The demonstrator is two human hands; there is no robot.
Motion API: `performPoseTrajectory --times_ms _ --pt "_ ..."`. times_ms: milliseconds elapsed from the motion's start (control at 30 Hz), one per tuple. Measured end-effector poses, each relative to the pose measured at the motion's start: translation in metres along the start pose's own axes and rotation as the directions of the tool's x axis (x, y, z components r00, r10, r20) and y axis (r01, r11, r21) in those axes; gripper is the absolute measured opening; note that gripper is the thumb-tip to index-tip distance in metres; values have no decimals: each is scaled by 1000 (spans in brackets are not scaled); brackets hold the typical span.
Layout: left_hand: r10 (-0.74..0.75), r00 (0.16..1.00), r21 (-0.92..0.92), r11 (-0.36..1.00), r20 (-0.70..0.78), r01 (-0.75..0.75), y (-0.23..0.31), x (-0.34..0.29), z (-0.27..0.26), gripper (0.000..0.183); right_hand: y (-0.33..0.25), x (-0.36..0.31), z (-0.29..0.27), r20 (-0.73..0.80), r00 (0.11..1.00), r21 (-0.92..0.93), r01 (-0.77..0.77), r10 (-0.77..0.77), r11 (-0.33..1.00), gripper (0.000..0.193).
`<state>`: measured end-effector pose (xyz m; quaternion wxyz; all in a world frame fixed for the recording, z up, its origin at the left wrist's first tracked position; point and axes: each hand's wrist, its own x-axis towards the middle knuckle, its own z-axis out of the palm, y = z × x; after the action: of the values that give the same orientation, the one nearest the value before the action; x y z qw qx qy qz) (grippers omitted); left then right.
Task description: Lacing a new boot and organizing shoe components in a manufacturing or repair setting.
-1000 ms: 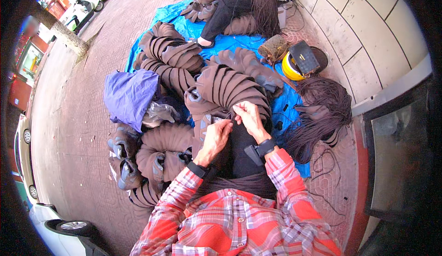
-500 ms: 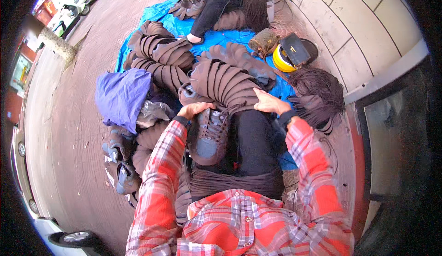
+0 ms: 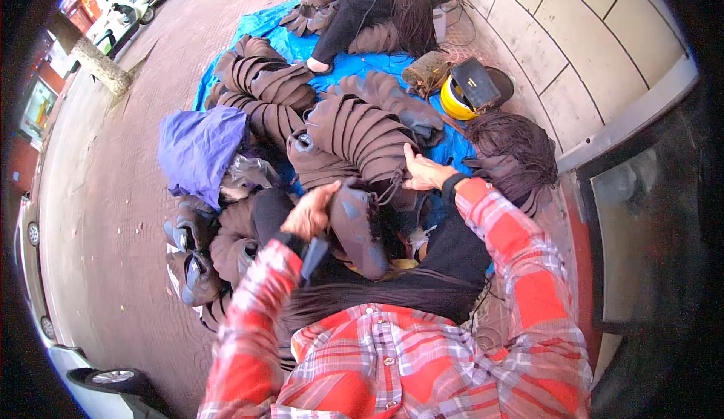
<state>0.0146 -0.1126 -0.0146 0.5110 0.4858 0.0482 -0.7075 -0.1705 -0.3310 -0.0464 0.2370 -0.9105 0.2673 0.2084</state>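
Observation:
A brown and grey-blue lace-up shoe (image 3: 360,230) is tilted over my lap, its toe pointing toward me. My left hand (image 3: 309,211) is closed at its upper edge, slightly blurred, with a small blue-grey flap below the wrist. My right hand (image 3: 427,171) grips the near end of a long nested row of brown shoe uppers (image 3: 362,136), index finger stretched along it. Loose laces hang by that end. A bundle of dark cords (image 3: 392,292) lies across my lap. Another shoe upper with a grey-blue lining (image 3: 303,144) sits left of the row.
More nested rows of uppers (image 3: 264,83) lie on a blue tarp (image 3: 256,23). At left are a purple cloth (image 3: 202,151) and loose shoes (image 3: 197,276). A yellow bucket (image 3: 455,101) and a dark cord heap (image 3: 513,151) stand right, near the tiled wall (image 3: 581,34). Another person sits beyond.
The shoe has tipped from facing up onto its side. My left hand has moved down and turned, my right hand has shifted slightly left, and my knees have spread apart.

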Motion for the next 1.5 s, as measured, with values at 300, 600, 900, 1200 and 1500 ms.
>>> performPoseTrajectory --times_ms 300,600,900,1200,1500 --pt "251 966 -351 912 67 -213 -113 13 61 34 -52 24 1 -601 798 39 -22 41 999 56" --pt "671 707 97 737 -224 -668 -86 108 74 16 24 33 29 -543 839 441 318 -33 839 76" --pt "741 619 99 659 -261 -746 -92 106 81 22 48 -1 28 -354 905 -32 242 -237 970 38" --pt "12 870 731 535 493 -422 -36 73 42 33 -64 -59 -25 -264 964 505 174 -41 846 21" --pt "629 505 412 773 -591 -482 91 131 -226 38 -147 39 158 295 950 951 -282 99 -131 49"
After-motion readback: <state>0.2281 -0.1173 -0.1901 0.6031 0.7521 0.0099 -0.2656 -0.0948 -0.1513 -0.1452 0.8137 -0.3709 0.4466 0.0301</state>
